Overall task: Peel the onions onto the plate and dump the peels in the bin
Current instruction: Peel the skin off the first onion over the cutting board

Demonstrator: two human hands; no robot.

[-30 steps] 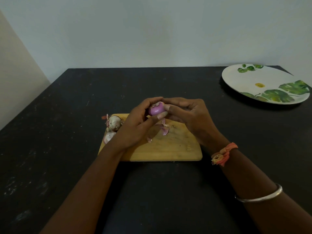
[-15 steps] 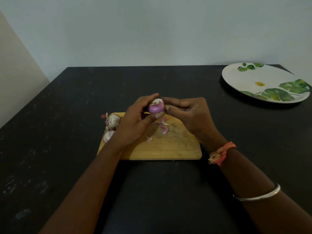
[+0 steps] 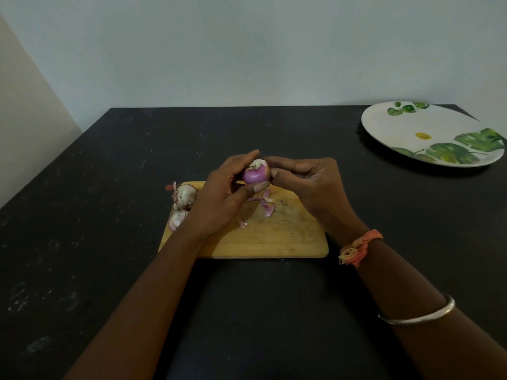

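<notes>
Wood, pale and smooth, forms the rectangular cutting board (image 3: 274, 237) at the middle of the matte black table (image 3: 109, 187). Papery purple peels (image 3: 267, 204) curl on it, and dull unpeeled onions (image 3: 186, 197) sit at its far left corner. Above its far edge, the left hand (image 3: 222, 196) grips a glossy, round purple onion (image 3: 256, 175), fingers curled around it. The right hand (image 3: 310, 185) pinches the onion's right side. A round leaf-printed plate (image 3: 439, 127) sits at the table's far right corner.
</notes>
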